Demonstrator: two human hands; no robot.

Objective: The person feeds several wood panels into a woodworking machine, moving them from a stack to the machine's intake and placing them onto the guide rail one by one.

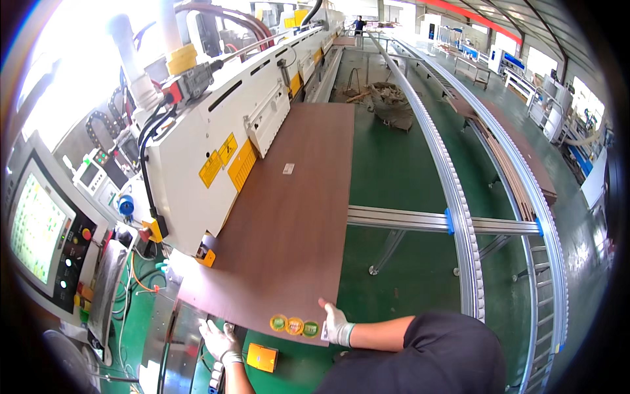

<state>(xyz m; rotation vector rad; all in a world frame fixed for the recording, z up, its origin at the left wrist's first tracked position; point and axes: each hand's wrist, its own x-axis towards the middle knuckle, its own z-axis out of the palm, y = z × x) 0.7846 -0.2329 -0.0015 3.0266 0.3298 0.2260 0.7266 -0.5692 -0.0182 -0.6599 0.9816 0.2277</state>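
Observation:
A long brown wood-grain board (289, 217) runs away from me along the white machine, its left side against or under the machine body. Round stickers (295, 326) sit near its closest edge, and a small white label (288, 169) lies farther up. My right hand (338, 327), in a white glove, grips the near right corner, thumb on top and the other fingers partly hidden at the edge. My left hand (222, 343), also gloved, is at the near left edge with fingers spread, beside the metal machine bed; whether it touches the board is unclear.
The long white edge machine (197, 157) fills the left, with a control panel (46, 226) nearest me. Roller rails (453, 177) stretch away at right, joined by a crossbar (400, 218). A yellow box (262, 357) sits below the board. Another person (359, 26) stands far off.

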